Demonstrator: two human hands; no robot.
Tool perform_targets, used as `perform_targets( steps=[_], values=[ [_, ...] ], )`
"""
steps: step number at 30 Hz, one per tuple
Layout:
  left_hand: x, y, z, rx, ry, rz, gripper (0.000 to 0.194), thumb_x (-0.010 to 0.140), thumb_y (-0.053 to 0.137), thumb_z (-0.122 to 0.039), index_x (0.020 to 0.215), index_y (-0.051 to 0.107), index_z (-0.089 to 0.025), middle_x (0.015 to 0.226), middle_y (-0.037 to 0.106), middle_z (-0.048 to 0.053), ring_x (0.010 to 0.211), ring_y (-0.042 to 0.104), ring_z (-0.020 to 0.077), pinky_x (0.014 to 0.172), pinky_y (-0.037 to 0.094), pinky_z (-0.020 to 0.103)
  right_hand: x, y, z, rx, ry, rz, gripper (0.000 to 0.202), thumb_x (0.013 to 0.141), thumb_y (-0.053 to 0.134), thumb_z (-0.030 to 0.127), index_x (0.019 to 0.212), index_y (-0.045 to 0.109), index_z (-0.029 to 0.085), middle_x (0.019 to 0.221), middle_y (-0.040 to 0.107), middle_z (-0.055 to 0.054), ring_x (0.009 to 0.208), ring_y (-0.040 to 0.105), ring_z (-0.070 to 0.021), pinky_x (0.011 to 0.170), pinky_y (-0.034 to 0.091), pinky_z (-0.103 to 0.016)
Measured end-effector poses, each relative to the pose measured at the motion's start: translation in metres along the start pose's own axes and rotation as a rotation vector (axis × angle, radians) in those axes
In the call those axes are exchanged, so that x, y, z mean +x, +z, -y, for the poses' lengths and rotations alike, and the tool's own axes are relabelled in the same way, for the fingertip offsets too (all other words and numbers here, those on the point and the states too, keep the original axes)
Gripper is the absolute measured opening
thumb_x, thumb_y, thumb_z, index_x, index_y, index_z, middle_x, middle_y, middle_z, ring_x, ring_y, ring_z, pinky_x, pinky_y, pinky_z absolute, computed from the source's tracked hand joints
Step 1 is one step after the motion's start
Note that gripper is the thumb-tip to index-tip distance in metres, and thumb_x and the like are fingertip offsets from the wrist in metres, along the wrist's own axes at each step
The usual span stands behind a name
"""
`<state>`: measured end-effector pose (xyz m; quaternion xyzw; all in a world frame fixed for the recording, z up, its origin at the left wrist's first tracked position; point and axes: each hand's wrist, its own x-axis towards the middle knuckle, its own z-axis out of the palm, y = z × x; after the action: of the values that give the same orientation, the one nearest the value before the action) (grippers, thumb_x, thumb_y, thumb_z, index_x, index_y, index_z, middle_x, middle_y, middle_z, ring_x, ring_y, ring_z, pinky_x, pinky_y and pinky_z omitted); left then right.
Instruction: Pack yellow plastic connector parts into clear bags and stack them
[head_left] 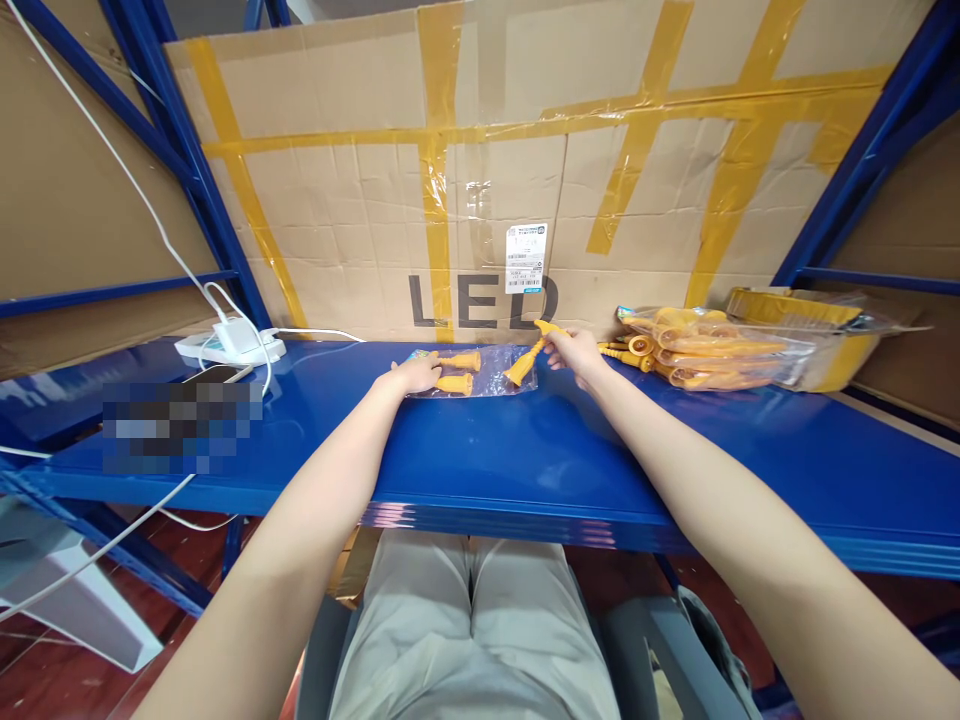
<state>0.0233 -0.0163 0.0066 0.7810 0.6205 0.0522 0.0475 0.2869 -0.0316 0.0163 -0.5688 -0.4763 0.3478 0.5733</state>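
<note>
Right hand, nearer, has fingers pinching yellow piece, slanting down-left over right end of clear bag. Left hand touches bag's left end; can't tell finger spread.

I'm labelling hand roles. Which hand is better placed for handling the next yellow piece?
Right, likely: the right hand grips a yellow piece, while the left hand rests on the clear bag.

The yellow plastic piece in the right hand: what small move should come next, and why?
Perhaps lower the yellow, flared plastic piece onto the clear plastic bag: the right hand holds it tilted at the bag's right end, while the left hand rests at the other end.
</note>
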Motion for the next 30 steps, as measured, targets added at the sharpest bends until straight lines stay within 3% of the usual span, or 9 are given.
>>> perform_targets(
  steps=[2, 4, 7, 9, 11, 14, 19, 24, 30],
  values=[
    [-0.004, -0.005, -0.005, 0.013, -0.073, 0.033, 0.055, 0.096, 0.024, -0.035, 0.144, 0.048, -0.027, 0.158, 0.03, 0.003, 0.145, 0.029, 0.0333, 0.114, 0.02, 0.063, -0.001, 0.0, -0.001, 0.001, 0.04, 0.039, 0.017, 0.087, 0.062, 0.019, 0.073, 0.052, 0.017, 0.053, 0.059, 0.003, 0.038, 0.05, -0.0074, 0.038, 0.039, -0.018],
    [-0.008, -0.008, -0.009, 0.011, -0.144, -0.003, 0.057, 0.096, 0.021, -0.039, 0.142, 0.05, -0.022, 0.154, 0.04, 0.009, 0.142, 0.034, 0.0352, 0.114, 0.02, 0.063, 0.0, 0.001, -0.004, -0.053, 0.068, 0.099, 0.017, 0.09, 0.059, 0.024, 0.076, 0.051, 0.018, 0.053, 0.06, 0.002, 0.037, 0.051, -0.0087, 0.037, 0.036, -0.019],
    [-0.01, -0.01, -0.011, 0.021, -0.226, -0.114, 0.061, 0.096, 0.019, -0.044, 0.13, 0.061, -0.014, 0.14, 0.056, 0.017, 0.134, 0.046, 0.0363, 0.115, 0.019, 0.06, 0.003, 0.002, -0.012, -0.305, 0.049, 0.164, 0.025, 0.093, 0.056, 0.031, 0.072, 0.051, 0.018, 0.045, 0.056, 0.003, 0.031, 0.044, -0.0085, 0.035, 0.027, -0.02],
    [-0.009, -0.008, -0.011, 0.029, -0.228, -0.163, 0.063, 0.097, 0.018, -0.043, 0.124, 0.064, -0.011, 0.133, 0.06, 0.019, 0.131, 0.049, 0.0355, 0.117, 0.017, 0.059, 0.005, 0.001, -0.017, -0.55, -0.022, 0.199, 0.033, 0.093, 0.056, 0.035, 0.064, 0.051, 0.019, 0.041, 0.052, 0.002, 0.031, 0.04, -0.0083, 0.038, 0.029, -0.022],
    [-0.006, -0.004, -0.01, 0.016, -0.162, -0.189, 0.061, 0.097, 0.018, -0.041, 0.129, 0.06, -0.011, 0.139, 0.056, 0.018, 0.135, 0.045, 0.0336, 0.117, 0.018, 0.057, 0.007, 0.0, -0.019, -0.789, -0.091, 0.241, 0.038, 0.092, 0.056, 0.039, 0.059, 0.053, 0.019, 0.042, 0.052, 0.0, 0.035, 0.045, -0.0104, 0.045, 0.036, -0.025],
    [-0.002, 0.002, -0.007, -0.036, -0.031, -0.154, 0.06, 0.098, 0.019, -0.041, 0.146, 0.044, -0.014, 0.155, 0.037, 0.01, 0.145, 0.03, 0.0268, 0.119, 0.02, 0.046, 0.007, -0.002, -0.017, -1.05, -0.151, 0.271, 0.04, 0.092, 0.054, 0.044, 0.063, 0.061, 0.017, 0.056, 0.062, -0.008, 0.054, 0.062, -0.0188, 0.059, 0.045, -0.03],
    [0.006, 0.009, 0.0, -0.109, -0.011, -0.048, 0.062, 0.098, 0.02, -0.044, 0.149, 0.039, -0.016, 0.157, 0.033, 0.004, 0.146, 0.028, 0.0214, 0.119, 0.02, 0.032, -0.007, -0.004, -0.002, -1.325, -0.171, 0.334, 0.037, 0.092, 0.052, 0.045, 0.096, 0.07, 0.013, 0.1, 0.071, -0.018, 0.099, 0.068, -0.0286, 0.08, 0.05, -0.034],
    [0.012, 0.013, 0.005, -0.133, -0.013, -0.076, 0.061, 0.097, 0.024, -0.044, 0.148, 0.042, -0.018, 0.155, 0.036, 0.003, 0.145, 0.03, 0.023, 0.119, 0.021, 0.033, -0.017, -0.003, 0.003, -1.381, -0.328, 0.353, 0.038, 0.091, 0.055, 0.034, 0.124, 0.062, 0.017, 0.124, 0.066, -0.014, 0.112, 0.064, -0.0267, 0.086, 0.048, -0.031],
    [0.013, 0.015, 0.007, -0.177, 0.008, -0.093, 0.057, 0.096, 0.027, -0.043, 0.146, 0.046, -0.021, 0.153, 0.04, 0.001, 0.144, 0.032, 0.0246, 0.119, 0.022, 0.037, -0.009, -0.001, -0.004, -1.348, -0.456, 0.466, 0.026, 0.088, 0.059, 0.028, 0.11, 0.07, 0.02, 0.103, 0.074, -0.007, 0.096, 0.068, -0.0201, 0.075, 0.046, -0.024]
  ],
)
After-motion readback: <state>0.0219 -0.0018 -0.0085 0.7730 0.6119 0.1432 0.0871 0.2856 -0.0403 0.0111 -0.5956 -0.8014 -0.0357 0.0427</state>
